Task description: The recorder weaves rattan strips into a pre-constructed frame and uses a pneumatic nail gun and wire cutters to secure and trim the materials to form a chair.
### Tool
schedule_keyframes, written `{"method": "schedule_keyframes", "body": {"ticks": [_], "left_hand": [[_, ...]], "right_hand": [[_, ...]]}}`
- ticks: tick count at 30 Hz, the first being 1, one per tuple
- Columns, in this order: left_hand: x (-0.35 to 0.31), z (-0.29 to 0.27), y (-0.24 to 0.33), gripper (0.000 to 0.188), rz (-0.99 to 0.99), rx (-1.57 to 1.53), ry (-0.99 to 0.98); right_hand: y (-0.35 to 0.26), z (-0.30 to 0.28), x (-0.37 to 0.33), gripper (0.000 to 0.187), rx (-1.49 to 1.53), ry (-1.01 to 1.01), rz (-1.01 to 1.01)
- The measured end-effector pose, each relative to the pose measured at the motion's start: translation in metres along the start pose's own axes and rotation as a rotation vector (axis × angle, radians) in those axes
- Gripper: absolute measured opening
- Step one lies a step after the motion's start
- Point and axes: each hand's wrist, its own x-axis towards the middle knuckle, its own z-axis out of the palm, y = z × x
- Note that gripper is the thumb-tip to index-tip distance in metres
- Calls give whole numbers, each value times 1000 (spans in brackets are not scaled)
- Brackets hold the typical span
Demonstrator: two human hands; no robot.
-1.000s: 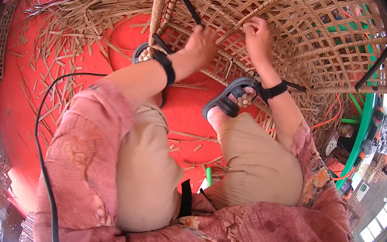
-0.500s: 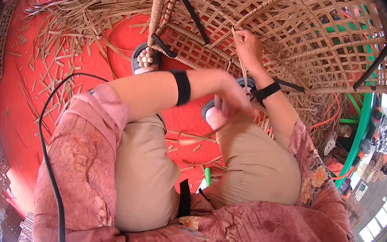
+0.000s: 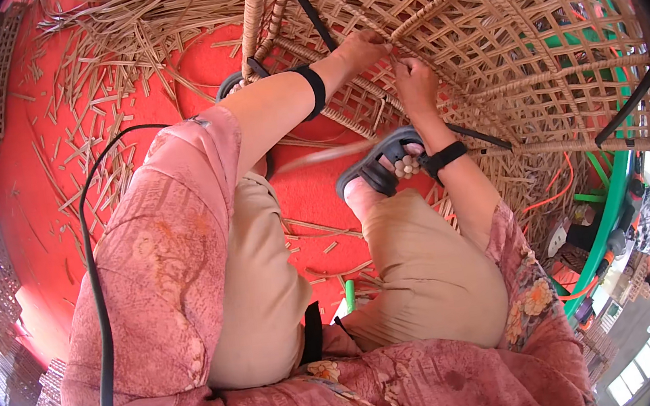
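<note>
There are no boxes, packs, labels, signs or screens to see here.

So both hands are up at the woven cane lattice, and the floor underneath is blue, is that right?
Not quite. The head view shows the floor is red, not blue. Both the left hand and right hand are indeed up at the woven cane lattice.
</note>
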Motion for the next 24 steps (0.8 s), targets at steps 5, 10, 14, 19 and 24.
{"method": "schedule_keyframes", "body": {"ticks": [5, 10, 14, 19, 24], "left_hand": [[8, -13, -21, 39, 256, 407, 4], [-2, -15, -8, 36, 180, 228, 23], [-9, -18, -4, 38, 185, 159, 105], [-17, -10, 10, 46, 178, 276, 168], [-16, -11, 1, 48, 161, 373, 278]], "right_hand": [[-5, 17, 1, 28, 35, -36, 258], [-19, 3, -8, 28, 3, -67, 291], [-30, 5, -22, 45, 129, -5, 189], [-33, 21, -15, 49, 866, -103, 509], [-38, 26, -11, 53, 1269, -180, 576]]}}
